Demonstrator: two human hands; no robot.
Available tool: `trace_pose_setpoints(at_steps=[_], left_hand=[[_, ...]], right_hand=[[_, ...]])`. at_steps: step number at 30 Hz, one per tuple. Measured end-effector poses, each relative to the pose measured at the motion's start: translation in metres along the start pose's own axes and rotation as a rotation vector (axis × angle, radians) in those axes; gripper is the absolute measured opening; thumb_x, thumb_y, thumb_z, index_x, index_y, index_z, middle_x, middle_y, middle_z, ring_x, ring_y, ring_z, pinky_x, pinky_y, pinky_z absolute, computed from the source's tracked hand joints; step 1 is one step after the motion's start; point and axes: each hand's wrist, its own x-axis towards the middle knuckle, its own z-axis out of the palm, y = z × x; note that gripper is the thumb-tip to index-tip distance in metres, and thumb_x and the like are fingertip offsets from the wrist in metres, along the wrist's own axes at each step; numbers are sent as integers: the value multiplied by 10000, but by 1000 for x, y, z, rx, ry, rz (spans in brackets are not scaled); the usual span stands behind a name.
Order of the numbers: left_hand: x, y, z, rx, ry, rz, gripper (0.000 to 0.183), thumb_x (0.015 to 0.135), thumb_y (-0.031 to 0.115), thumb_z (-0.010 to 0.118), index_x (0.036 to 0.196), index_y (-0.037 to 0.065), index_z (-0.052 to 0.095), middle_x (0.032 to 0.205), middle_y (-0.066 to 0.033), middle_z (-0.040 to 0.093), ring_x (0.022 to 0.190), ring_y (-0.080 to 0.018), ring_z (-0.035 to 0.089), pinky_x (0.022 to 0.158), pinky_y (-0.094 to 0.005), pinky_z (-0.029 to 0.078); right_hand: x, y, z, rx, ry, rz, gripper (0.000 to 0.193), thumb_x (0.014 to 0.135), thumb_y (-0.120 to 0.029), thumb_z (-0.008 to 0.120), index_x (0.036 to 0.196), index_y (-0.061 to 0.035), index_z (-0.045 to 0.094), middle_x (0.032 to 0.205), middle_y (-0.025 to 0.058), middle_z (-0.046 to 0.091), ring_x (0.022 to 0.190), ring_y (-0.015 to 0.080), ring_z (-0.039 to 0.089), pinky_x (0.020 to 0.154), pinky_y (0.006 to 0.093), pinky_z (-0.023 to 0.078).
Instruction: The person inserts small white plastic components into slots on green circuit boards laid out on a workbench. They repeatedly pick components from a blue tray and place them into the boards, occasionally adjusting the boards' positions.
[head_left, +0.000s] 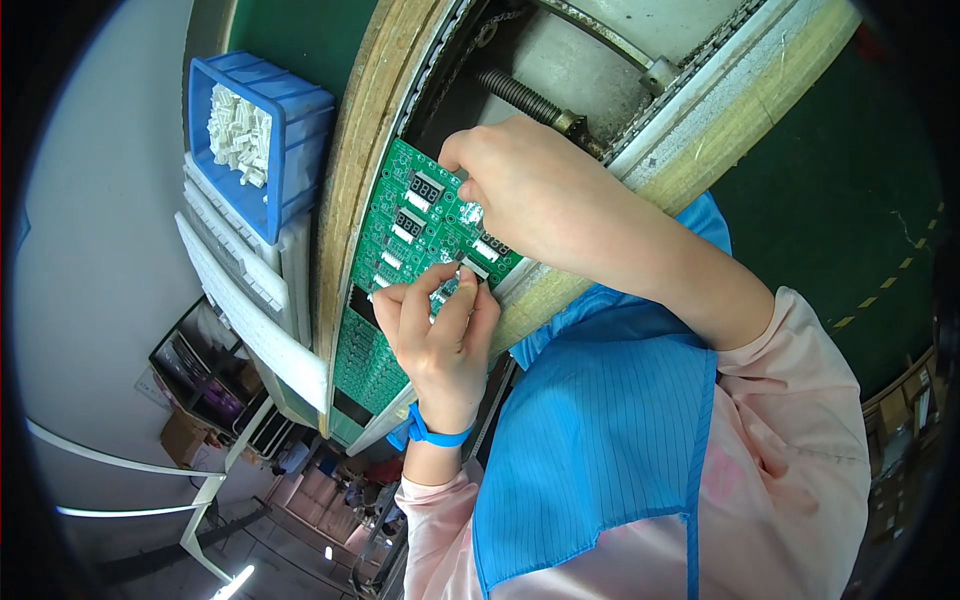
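Note:
A green circuit board lies on the rails, bearing black digit displays and white connectors. My left hand, with a blue strap at its wrist, is closed over the board's near part. Its thumb and index finger pinch at a small component; what exactly they hold is partly hidden. Over the board's far right part, my right hand is bent down with curled fingers. Its fingertips are close to the board beside the displays, and whatever is between them cannot be made out.
A blue bin of white connectors stands left of the wooden rail, beside stacked white foam trays. Another green board lies on the track nearer my left wrist. A threaded rod and chain run beyond the boards.

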Motion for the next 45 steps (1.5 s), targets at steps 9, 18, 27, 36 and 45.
trace_pose_setpoints(at_steps=[9,18,27,36,45], left_hand=[[10,-3,-9,-34,-95,28,242,657,-6,808,889,14,742,996,-73,683,816,-251,496,741,-354,423],[12,-4,-12,-60,-124,23,238,665,-2,807,894,13,746,991,-78,684,819,-255,496,740,-358,429],[11,5,-10,0,-106,-16,231,671,-5,808,893,9,747,987,-77,685,821,-258,502,742,-360,432],[12,-2,-12,-42,-132,8,212,685,-12,800,888,13,747,983,-70,685,812,-250,491,738,-353,421],[12,0,-10,-38,-122,-18,223,678,-8,805,891,10,745,992,-69,681,816,-252,490,729,-357,419]], right_hand=[[0,-1,-1,2,-5,21,157,864,-24,649,989,67,670,878,253,684,877,412,678,772,471,537],[0,6,8,29,162,-102,72,718,34,663,781,69,672,731,275,669,754,422,704,659,452,585],[0,1,1,24,7,21,149,862,-20,643,980,66,676,857,249,687,851,406,684,759,465,541],[-1,0,-1,31,9,11,166,858,-22,652,994,70,674,848,253,684,850,402,685,757,461,542],[2,-1,-3,-3,-21,31,172,862,-27,659,1007,64,671,863,245,689,867,403,684,763,461,545]])
